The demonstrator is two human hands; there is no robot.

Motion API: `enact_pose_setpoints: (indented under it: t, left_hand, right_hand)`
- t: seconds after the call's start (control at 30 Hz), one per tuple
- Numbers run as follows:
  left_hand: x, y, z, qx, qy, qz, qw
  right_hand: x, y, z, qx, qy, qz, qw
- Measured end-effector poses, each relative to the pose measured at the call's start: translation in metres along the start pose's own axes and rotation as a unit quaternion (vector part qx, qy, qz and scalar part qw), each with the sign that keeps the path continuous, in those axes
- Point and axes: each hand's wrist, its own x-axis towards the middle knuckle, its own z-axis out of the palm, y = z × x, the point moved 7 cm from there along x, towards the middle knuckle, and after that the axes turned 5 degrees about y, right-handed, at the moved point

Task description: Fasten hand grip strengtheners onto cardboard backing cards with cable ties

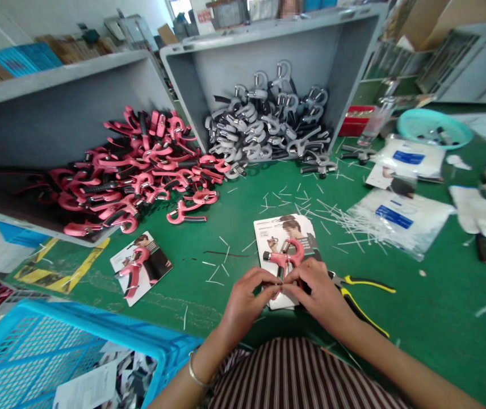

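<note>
A pink hand gripper [286,258] lies on a printed backing card [283,236] on the green table, right in front of me. Both my hands meet at the card's near end. My left hand [247,298] pinches with thumb and fingers closed at the gripper's handle end. My right hand [317,289] is closed against it from the right, fingertips touching the left hand's. What the fingertips pinch is too small to make out. A second pink gripper mounted on a card [141,267] lies to the left.
A pile of pink grippers [141,165] fills a grey bin at left, a grey pile [268,122] a bin behind. Yellow-handled pliers [362,292] lie right of my hands. White tie offcuts litter the table. Bagged items [400,218], a teal basin [434,128], a blue crate [55,352].
</note>
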Motion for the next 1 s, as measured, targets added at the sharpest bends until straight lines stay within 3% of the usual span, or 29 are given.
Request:
enact_pose_setpoints:
  t: [0.23,0.57,0.8,1.0]
  left_hand:
    - [0.000,-0.005,0.002,-0.022,-0.022,-0.034,0.999]
    - [0.002,0.007,0.009,0.019,-0.065,0.004,0.998]
    - [0.002,0.005,0.001,0.101,-0.067,-0.018,0.992]
    - [0.001,0.020,0.005,0.104,-0.143,0.003,0.984]
  right_hand:
    - [-0.005,-0.011,-0.010,-0.098,-0.049,-0.078,0.991]
    - [-0.003,-0.021,-0.007,-0.137,-0.068,-0.129,0.980]
    - [0.002,-0.019,-0.007,-0.075,-0.065,-0.107,0.989]
    - [0.000,-0.017,-0.004,-0.051,-0.066,-0.082,0.993]
